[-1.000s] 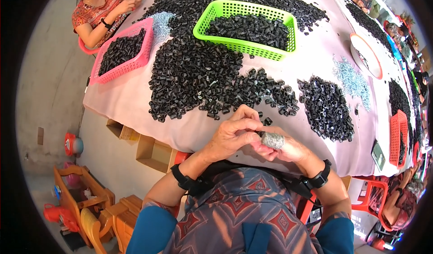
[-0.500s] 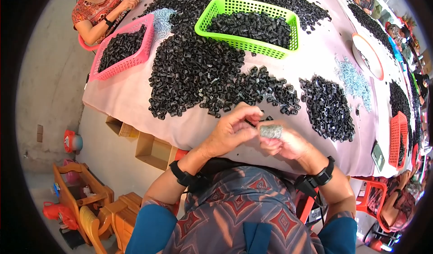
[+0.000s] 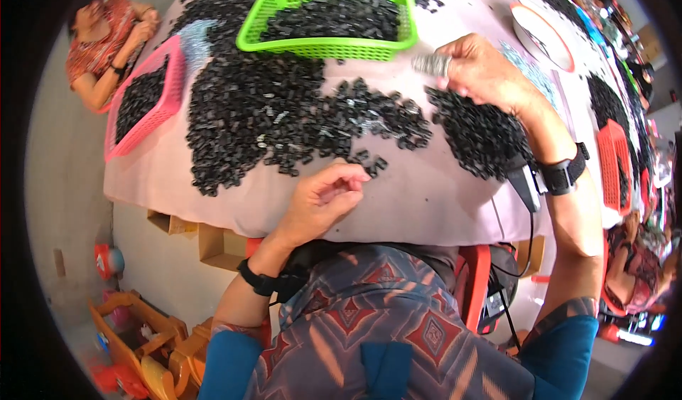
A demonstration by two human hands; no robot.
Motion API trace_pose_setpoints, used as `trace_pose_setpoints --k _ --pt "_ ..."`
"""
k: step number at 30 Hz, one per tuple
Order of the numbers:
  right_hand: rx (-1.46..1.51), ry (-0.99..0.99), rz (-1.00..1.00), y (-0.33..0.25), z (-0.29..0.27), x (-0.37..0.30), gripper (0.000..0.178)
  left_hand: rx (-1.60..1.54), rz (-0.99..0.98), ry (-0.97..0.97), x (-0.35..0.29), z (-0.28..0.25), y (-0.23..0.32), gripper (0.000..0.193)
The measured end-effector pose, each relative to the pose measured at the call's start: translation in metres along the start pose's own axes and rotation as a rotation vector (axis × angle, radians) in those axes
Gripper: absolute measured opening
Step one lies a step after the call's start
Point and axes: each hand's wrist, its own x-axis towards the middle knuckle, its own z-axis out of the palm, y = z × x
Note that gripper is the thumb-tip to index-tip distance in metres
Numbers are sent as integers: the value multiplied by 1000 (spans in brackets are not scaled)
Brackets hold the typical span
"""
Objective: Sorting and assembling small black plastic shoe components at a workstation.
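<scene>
My left hand (image 3: 323, 201) hovers over the near edge of the pink-covered table, fingers curled and thumb apart, with nothing visible between them. Just beyond its fingertips lie a few loose small black plastic pieces (image 3: 371, 163). Out over the right part of the table is my right hand (image 3: 483, 73), its fingers bent together. One of its digits wears a grey wrap (image 3: 432, 64); whatever the fingers hold is hidden. Below that hand spreads a pile of black pieces (image 3: 479, 133). A larger black heap (image 3: 249, 116), with some shiny bits among it, lies to the left.
A green basket (image 3: 327, 48) and a pink basket (image 3: 153, 116) hold black pieces. Clear bluish bits (image 3: 197, 41) lie beside the pink one. At right are a white bowl (image 3: 543, 38) and a red basket (image 3: 612, 165). A person (image 3: 106, 52) sits at far left.
My hands were together near the table edge and have parted. The right reached forward and right; the left drew slightly left. The view has shifted too.
</scene>
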Motion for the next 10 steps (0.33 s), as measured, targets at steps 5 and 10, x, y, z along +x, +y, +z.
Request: trace_pose_setpoints --k 5,10 --pt "-422 28 -331 3 -21 -57 17 155 -58 -206 6 27 4 22" --pt "-369 -179 -263 -32 -58 -92 42 360 -41 -503 15 59 30 22"
